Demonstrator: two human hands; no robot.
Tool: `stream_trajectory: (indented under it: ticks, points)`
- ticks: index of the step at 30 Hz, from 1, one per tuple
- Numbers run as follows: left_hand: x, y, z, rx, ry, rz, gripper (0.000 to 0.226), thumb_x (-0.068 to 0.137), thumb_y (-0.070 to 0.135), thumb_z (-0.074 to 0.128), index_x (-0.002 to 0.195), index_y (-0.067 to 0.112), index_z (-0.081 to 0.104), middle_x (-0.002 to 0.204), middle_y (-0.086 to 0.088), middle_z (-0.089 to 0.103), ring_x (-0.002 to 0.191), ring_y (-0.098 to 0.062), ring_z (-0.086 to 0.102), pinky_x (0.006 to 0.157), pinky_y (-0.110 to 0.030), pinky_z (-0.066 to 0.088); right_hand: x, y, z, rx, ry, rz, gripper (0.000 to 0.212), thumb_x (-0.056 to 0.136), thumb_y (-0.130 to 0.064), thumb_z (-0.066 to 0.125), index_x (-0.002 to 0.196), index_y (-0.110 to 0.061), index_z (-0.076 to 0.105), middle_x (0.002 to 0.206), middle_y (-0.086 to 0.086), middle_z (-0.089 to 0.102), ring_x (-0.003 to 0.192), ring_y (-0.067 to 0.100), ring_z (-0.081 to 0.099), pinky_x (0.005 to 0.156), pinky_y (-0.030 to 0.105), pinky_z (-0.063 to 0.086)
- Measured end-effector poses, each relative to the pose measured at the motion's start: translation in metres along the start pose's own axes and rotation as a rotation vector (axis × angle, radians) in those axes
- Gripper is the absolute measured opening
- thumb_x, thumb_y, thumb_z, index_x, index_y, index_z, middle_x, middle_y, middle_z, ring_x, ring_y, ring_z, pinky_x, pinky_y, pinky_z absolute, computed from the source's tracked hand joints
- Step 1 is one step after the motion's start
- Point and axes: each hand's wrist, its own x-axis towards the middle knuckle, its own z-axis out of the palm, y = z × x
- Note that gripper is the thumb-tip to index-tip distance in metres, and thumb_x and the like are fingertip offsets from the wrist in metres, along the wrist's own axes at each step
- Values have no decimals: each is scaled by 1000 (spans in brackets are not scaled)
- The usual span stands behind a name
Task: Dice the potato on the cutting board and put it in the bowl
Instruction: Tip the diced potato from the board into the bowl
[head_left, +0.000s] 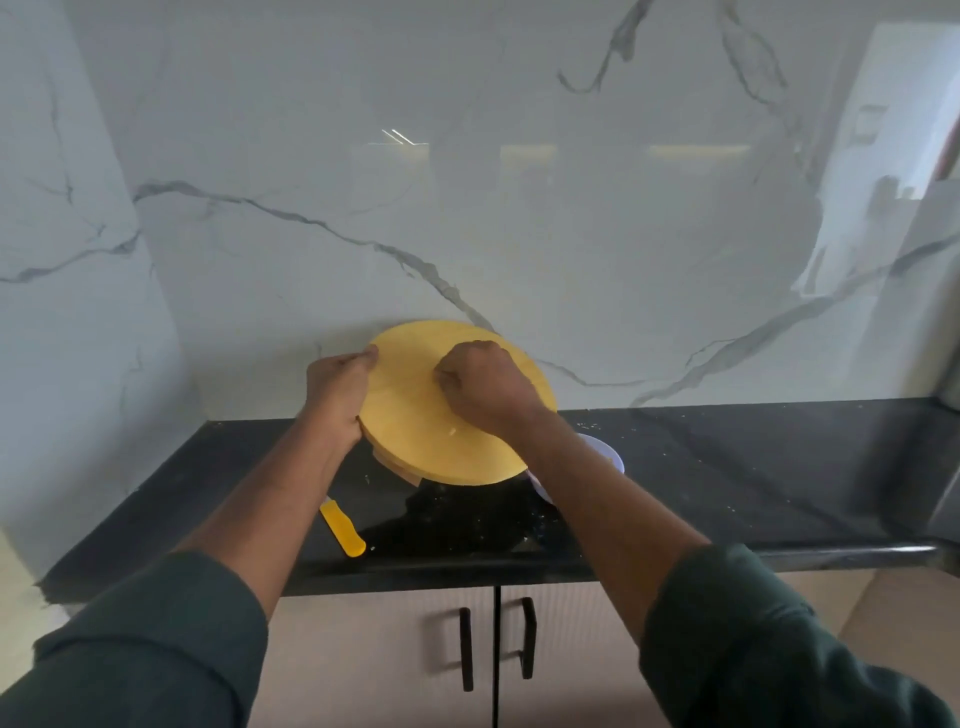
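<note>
Now tilted cutting board (441, 415) over bowl (605, 451), left hand (337, 389) gripping

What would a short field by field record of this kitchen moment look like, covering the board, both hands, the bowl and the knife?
cutting board: round yellow board, lifted and tilted above the counter
left hand: left hand grips the board's left rim
right hand: right hand curled against the board's upper face; anything held cannot be told
bowl: white bowl on the black counter, partly hidden below the board's lower right edge
knife: yellow-handled knife lying on the counter near the front edge
potato: small bits on the board and counter
</note>
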Motion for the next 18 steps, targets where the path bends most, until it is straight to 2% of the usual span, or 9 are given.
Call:
stream_trajectory:
  ticks: [2, 4, 7, 10, 13, 16, 17, 18]
  points:
    - [0, 0, 1, -3, 3, 3, 20, 95, 25, 71, 104, 8, 69, 93, -10, 70, 83, -28, 70, 71, -38, 59, -13, -1, 0, -23, 8, -95, 28, 102, -19, 51, 103, -6, 76, 104, 9, 72, 98, 28, 61, 89, 39, 47]
    - [-1, 1, 4, -15, 16, -7, 15, 95, 24, 70, 97, 9, 68, 88, -8, 68, 76, -24, 68, 68, -34, 57, -24, -5, 5, -40, -26, -234, 29, 101, -24, 53, 105, -5, 75, 106, 11, 72, 97, 30, 63, 91, 38, 44]
    - [-1, 0, 4, -22, 29, -46, 18, 95, 25, 71, 90, 9, 66, 90, -11, 69, 77, -26, 69, 64, -34, 58, -42, 7, 7, -2, -10, -366, 28, 97, -22, 56, 105, -6, 77, 110, 10, 73, 96, 32, 65, 86, 40, 52]
    - [1, -2, -2, -42, 39, -69, 22, 94, 24, 72, 99, 4, 67, 92, -11, 69, 77, -26, 69, 57, -31, 55, -66, 34, -6, 12, 66, -390, 20, 94, -14, 62, 97, -6, 79, 103, 7, 76, 91, 30, 68, 82, 38, 55]
    - [1, -2, -5, -31, 62, -71, 26, 93, 26, 72, 104, 3, 66, 95, -11, 67, 79, -25, 67, 58, -31, 53, -86, 68, -19, -12, 117, -269, 14, 88, -16, 68, 91, -11, 81, 94, 3, 78, 86, 27, 71, 77, 36, 58]
    - [2, -4, -7, -20, 77, -79, 24, 93, 26, 73, 98, 4, 65, 100, -14, 66, 79, -27, 67, 59, -32, 53, -103, 90, -28, -20, 74, -41, 21, 87, -26, 63, 86, -17, 82, 85, 0, 76, 78, 23, 69, 69, 37, 57]
    - [2, -5, -8, -20, 81, -82, 26, 93, 27, 73, 101, 3, 65, 101, -14, 66, 80, -27, 67, 59, -32, 54, -105, 92, -32, 21, 61, 63, 18, 88, -23, 65, 86, -17, 82, 87, -1, 76, 79, 19, 68, 71, 34, 57]
    - [2, -7, -8, -18, 84, -88, 29, 93, 27, 73, 106, 2, 65, 103, -15, 67, 83, -28, 68, 59, -33, 54, -107, 94, -37, 65, 74, 151, 14, 88, -17, 69, 88, -16, 82, 90, -3, 76, 81, 14, 67, 74, 24, 56]
